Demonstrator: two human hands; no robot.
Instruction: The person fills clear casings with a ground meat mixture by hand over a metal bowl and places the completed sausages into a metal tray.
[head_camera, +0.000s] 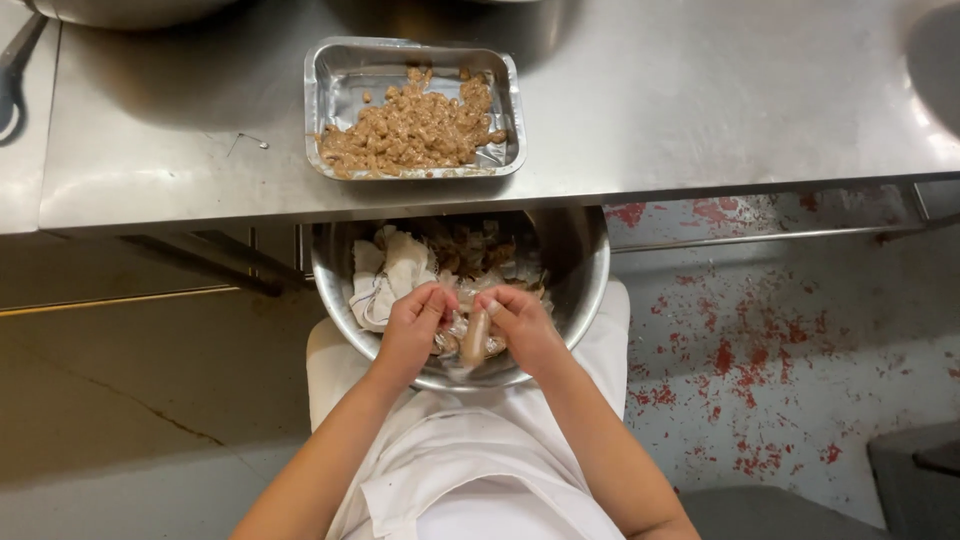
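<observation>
Both hands are down in the steel bowl (585, 275) that sits on the person's lap, white apron spread beneath it. Left hand (412, 330) is curled nearly closed, fingertips pinching at the end of a small pale sausage-shaped piece (475, 338); right hand (525, 325) is likewise folded round its other side, so the piece hangs upright between the two, just above the near rim. To my eye the hands are pulling skin or shell off this piece, and the move calls for a firm pinch with one hand while the other draws the covering away. Behind the hands the bowl holds a heap of whitish and brownish scraps (400, 265). Higher in the head view, on the steel table (700, 110), stands a shallow rectangular foil tray (340, 80), about half covered with small brown lumps (415, 130). No labels or printed packages show anywhere. Right of the bowl, the floor (760, 370) is speckled with red marks.
</observation>
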